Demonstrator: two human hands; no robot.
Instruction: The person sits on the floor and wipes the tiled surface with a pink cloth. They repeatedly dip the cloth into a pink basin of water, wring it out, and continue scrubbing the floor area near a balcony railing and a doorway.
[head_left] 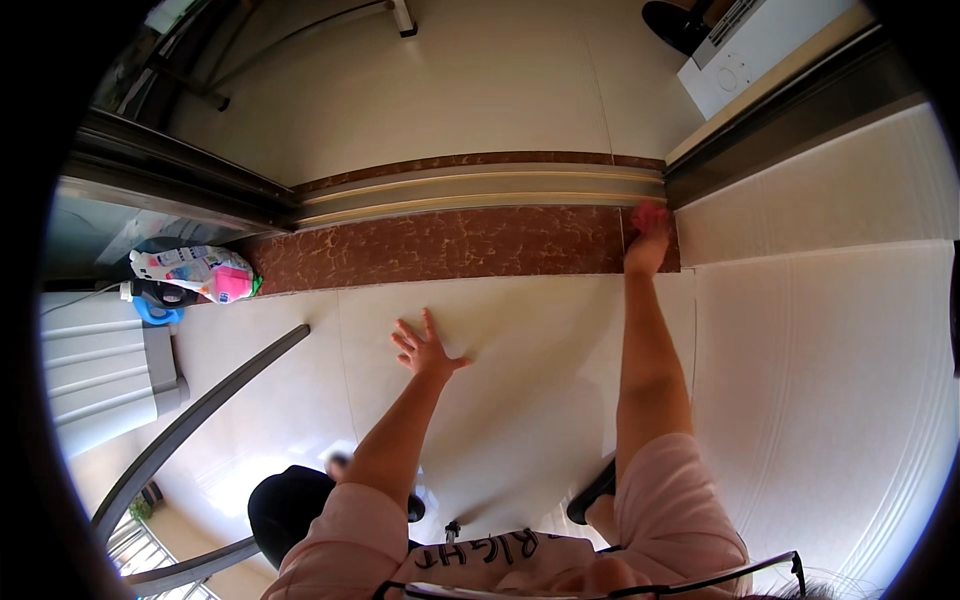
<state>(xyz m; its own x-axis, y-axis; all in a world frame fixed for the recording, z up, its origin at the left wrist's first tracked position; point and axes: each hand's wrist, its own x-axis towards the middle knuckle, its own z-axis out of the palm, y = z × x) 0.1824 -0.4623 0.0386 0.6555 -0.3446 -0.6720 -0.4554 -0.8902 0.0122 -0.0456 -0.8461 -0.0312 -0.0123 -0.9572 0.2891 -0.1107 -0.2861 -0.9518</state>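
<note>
My right hand (pixel 647 250) reaches to the right end of a brown-red marbled door sill (pixel 440 243). Its fingers are closed around a crumpled red cloth (pixel 650 215), pressed into the corner where the metal door track (pixel 480 188) meets the wall. Flat on the pale floor tiles (pixel 520 370) rests my left hand (pixel 422 352), fingers spread, holding nothing. It is on the near side of the sill, apart from it.
On the left, a white and pink plastic pack (pixel 200 272) lies by the sill, beside a blue-handled bottle (pixel 158 312). A curved grey bar (pixel 200 420) arcs over the floor. A white tiled wall (pixel 820 400) stands at right; a dark door frame (pixel 180 170) at left.
</note>
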